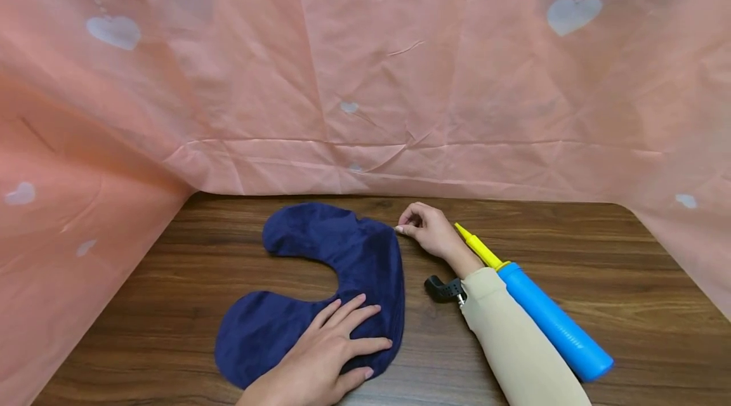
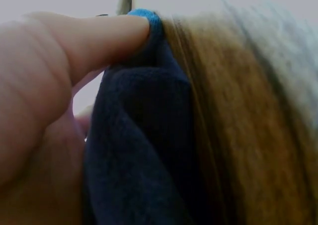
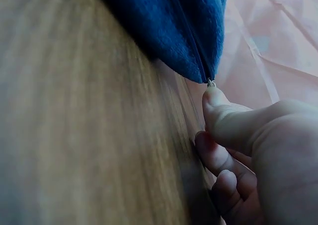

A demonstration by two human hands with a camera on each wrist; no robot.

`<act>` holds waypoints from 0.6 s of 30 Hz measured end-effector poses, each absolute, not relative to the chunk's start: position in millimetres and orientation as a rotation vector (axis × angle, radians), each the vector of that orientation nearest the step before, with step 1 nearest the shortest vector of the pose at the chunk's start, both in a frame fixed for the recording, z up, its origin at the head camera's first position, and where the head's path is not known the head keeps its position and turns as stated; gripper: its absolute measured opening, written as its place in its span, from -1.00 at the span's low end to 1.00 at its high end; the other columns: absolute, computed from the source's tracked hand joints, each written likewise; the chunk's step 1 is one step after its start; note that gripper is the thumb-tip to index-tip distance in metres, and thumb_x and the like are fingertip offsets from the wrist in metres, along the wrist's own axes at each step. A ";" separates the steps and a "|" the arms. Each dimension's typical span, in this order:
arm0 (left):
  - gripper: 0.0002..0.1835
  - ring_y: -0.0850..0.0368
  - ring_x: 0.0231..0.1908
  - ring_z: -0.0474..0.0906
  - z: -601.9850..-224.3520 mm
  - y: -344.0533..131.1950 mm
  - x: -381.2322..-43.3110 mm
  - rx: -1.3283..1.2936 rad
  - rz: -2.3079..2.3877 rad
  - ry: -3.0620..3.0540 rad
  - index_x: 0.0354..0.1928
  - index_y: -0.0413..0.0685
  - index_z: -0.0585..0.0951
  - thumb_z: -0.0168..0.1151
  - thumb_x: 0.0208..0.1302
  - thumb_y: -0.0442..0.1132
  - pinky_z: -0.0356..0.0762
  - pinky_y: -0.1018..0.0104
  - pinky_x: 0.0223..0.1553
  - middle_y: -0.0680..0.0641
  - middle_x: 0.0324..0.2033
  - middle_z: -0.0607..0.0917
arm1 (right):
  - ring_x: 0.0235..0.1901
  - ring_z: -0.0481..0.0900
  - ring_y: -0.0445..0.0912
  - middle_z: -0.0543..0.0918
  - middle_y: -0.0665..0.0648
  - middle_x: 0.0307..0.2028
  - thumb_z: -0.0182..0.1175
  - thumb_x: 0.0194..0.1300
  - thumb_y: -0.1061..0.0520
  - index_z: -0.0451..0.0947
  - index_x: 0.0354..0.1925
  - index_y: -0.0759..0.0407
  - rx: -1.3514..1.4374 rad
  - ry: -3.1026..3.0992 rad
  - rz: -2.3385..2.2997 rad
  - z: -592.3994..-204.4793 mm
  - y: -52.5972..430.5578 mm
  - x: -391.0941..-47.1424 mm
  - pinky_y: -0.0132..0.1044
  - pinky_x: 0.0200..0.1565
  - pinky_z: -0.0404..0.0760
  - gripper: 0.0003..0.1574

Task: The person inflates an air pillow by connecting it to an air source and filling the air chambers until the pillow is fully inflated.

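A flat, dark blue U-shaped neck pillow cover (image 1: 371, 260) lies on the wooden table, its opening facing left. My left hand (image 1: 325, 352) rests on its near part with fingers spread; in the left wrist view the thumb (image 2: 109, 36) touches the blue fabric (image 2: 144, 150). At the cover's far right edge my right hand (image 1: 431, 231) pinches a small metal zipper pull (image 3: 211, 83) between thumb and finger. A zipper seam (image 3: 191, 38) runs up the cover's edge from that pull in the right wrist view.
A blue hand pump (image 1: 554, 317) with a yellow nozzle (image 1: 482, 250) lies to the right, partly behind the right sleeve (image 1: 514, 336). A black wrist mount (image 1: 442, 290) sticks out by the right cuff. Pink curtain (image 1: 365, 76) with pale hearts surrounds the table (image 1: 645, 266).
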State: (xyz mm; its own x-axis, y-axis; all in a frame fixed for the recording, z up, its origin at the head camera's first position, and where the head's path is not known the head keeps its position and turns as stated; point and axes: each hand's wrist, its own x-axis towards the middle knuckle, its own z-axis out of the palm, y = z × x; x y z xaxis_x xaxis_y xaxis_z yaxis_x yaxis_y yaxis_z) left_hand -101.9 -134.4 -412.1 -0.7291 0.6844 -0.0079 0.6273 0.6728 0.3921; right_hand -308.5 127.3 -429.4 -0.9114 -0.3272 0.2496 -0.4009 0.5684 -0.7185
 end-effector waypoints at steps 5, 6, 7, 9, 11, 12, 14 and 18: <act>-0.50 -0.07 0.69 0.11 -408.1 -133.7 -101.5 1.046 0.526 2.713 0.44 0.64 0.54 0.33 0.54 0.06 0.23 -0.36 0.54 0.13 0.64 0.32 | -0.32 0.57 -0.09 0.71 0.15 -0.23 0.44 0.42 0.20 0.69 -0.25 0.15 0.634 -2.692 1.269 -430.0 125.7 -312.9 -0.25 -0.17 0.52 -0.91; -0.50 -0.07 0.69 0.11 -408.3 -133.8 -101.7 1.047 0.523 2.712 0.44 0.65 0.54 0.33 0.54 0.07 0.22 -0.35 0.54 0.14 0.64 0.31 | -0.32 0.57 -0.08 0.71 0.15 -0.23 0.44 0.42 0.20 0.68 -0.25 0.15 0.639 -2.687 1.268 -430.0 125.2 -313.5 -0.24 -0.17 0.53 -0.91; -0.50 -0.08 0.69 0.12 -410.6 -134.4 -102.3 1.061 0.526 2.717 0.44 0.65 0.54 0.33 0.54 0.06 0.23 -0.36 0.53 0.14 0.64 0.32 | -0.32 0.57 -0.08 0.70 0.15 -0.24 0.44 0.42 0.21 0.68 -0.25 0.15 0.642 -2.681 1.268 -430.2 124.3 -314.4 -0.23 -0.16 0.53 -0.90; -0.50 -0.09 0.68 0.13 -414.5 -135.9 -103.3 1.094 0.539 2.725 0.44 0.65 0.53 0.32 0.54 0.07 0.25 -0.38 0.51 0.13 0.64 0.32 | -0.32 0.57 -0.09 0.69 0.15 -0.25 0.44 0.41 0.22 0.68 -0.26 0.16 0.649 -2.667 1.268 -430.6 121.8 -316.4 -0.24 -0.17 0.53 -0.90; -0.50 -0.10 0.68 0.13 -416.5 -137.1 -104.0 1.109 0.549 2.725 0.45 0.65 0.53 0.31 0.55 0.08 0.26 -0.39 0.50 0.13 0.64 0.32 | -0.32 0.57 -0.10 0.68 0.15 -0.26 0.45 0.40 0.23 0.68 -0.27 0.16 0.660 -2.654 1.270 -430.9 118.1 -318.7 -0.27 -0.18 0.53 -0.89; -0.50 -0.11 0.68 0.14 -419.1 -138.2 -104.7 1.124 0.558 2.729 0.45 0.64 0.53 0.31 0.55 0.08 0.27 -0.40 0.49 0.12 0.64 0.32 | -0.33 0.57 -0.10 0.67 0.14 -0.26 0.45 0.40 0.23 0.67 -0.27 0.17 0.668 -2.648 1.271 -431.0 115.9 -320.0 -0.29 -0.18 0.52 -0.88; -0.50 -0.12 0.67 0.14 -419.7 -139.5 -105.0 1.139 0.564 2.731 0.46 0.64 0.52 0.31 0.55 0.09 0.28 -0.41 0.48 0.11 0.64 0.32 | -0.32 0.56 -0.10 0.66 0.15 -0.27 0.45 0.39 0.24 0.67 -0.28 0.17 0.690 -2.638 1.274 -430.6 111.4 -322.3 -0.30 -0.19 0.51 -0.88; -0.51 -0.13 0.67 0.16 -421.6 -141.0 -105.7 1.157 0.566 2.734 0.46 0.63 0.52 0.28 0.57 0.09 0.31 -0.43 0.45 0.11 0.63 0.33 | -0.33 0.53 -0.10 0.65 0.15 -0.27 0.44 0.39 0.25 0.65 -0.29 0.17 0.719 -2.625 1.254 -429.0 104.7 -325.7 -0.29 -0.19 0.49 -0.87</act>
State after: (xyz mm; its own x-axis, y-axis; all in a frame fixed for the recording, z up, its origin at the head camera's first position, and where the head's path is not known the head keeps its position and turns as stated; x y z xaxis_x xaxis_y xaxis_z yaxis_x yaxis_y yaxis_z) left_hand -105.7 -141.0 -421.6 -0.7009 0.7124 0.0349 0.6677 0.6381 0.3834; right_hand -325.7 104.7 -429.0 -0.8750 -0.3575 0.3264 -0.4786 0.5373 -0.6944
